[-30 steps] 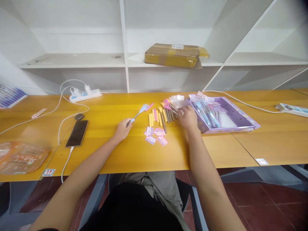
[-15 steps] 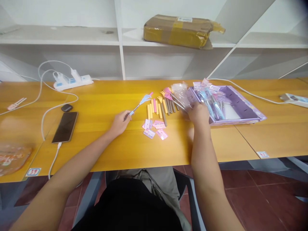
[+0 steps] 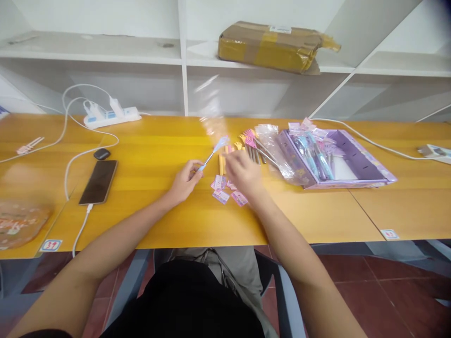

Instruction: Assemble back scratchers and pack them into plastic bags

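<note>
My left hand (image 3: 186, 180) is closed round the lower end of a small back scratcher (image 3: 209, 160) with a metal rod and a light blue hand-shaped head. Smeared by motion, my right hand (image 3: 244, 172) pinches a clear plastic bag (image 3: 213, 110), which trails up and away from the fingers near the scratcher's head. Partly hidden behind that hand lie yellow handles (image 3: 221, 164), metal rods and pink hand-shaped heads (image 3: 250, 136). Several small printed cards (image 3: 221, 196) lie in front of them. More clear bags (image 3: 276, 150) rest beside the purple box (image 3: 362, 183).
The purple box holds packaged blue and purple scratchers (image 3: 315, 155). On the left are a phone (image 3: 98, 182) on a charging cable, a black earbud-like case (image 3: 102, 154) and a power strip (image 3: 112, 117). A taped parcel (image 3: 271, 47) sits on the shelf above.
My right hand has moved left from the bags by the purple box and brought a clear bag along. My left hand keeps its hold on the back scratcher. The view has shifted slightly.
</note>
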`<state>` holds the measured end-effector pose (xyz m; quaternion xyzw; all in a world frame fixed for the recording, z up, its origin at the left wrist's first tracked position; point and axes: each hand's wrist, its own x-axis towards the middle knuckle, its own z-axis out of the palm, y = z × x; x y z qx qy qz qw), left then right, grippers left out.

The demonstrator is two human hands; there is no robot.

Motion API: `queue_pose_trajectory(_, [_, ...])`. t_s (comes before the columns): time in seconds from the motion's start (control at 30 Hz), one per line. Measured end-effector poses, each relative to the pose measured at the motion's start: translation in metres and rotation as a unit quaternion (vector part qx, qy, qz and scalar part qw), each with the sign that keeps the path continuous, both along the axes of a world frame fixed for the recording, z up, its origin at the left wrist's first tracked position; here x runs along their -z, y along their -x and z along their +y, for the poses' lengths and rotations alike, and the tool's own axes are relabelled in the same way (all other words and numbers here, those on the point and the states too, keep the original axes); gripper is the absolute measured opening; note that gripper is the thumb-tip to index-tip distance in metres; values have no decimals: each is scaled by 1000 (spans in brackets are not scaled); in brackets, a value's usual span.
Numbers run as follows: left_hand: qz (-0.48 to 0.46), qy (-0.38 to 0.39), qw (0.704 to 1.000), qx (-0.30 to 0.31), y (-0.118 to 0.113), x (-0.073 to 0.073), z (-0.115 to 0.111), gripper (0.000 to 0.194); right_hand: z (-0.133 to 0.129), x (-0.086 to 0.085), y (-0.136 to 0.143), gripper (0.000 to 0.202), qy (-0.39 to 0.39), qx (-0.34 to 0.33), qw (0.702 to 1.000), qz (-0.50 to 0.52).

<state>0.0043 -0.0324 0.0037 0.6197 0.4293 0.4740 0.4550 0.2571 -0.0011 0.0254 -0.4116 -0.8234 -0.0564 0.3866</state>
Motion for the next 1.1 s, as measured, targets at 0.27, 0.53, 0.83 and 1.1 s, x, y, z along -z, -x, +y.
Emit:
queue_pose_trajectory(0.27, [-56,-8,996,68,-8,-6,-12,40,-30,14,48,43,-2,-240,970,-50])
queue_pose_trajectory(0.53, [-143,136,980,33,-9,1,-10,43,-17,1,35,16,160,-75,954,242])
queue_pose_trajectory(0.83, [-87,102,987,85,-8,0,-16,37,-21,-1,41,50,503,-147,757,389])
queue_pose_trajectory(1.1, [-67,18,996,49,-10,-4,-15,33,-4,11,31,50,438,-135,785,417])
